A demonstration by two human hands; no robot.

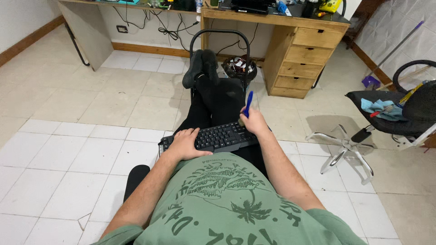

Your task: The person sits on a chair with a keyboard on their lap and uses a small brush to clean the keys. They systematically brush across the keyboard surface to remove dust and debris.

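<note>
Keyboard (pixel 218 137) left end hidden under the left hand (pixel 184 144)

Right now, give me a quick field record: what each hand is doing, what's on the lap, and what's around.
left hand: flat on the left end of the black keyboard
right hand: holds a blue-handled brush at the keyboard's right end
keyboard: across the lap
legs: stretched out, feet on a black chair frame
right side: office chair with a blue cloth
ahead: wooden desk with drawers

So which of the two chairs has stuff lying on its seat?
The tipped office chair on the right; a blue cloth lies on it. The other chair holds the person's feet.
</note>
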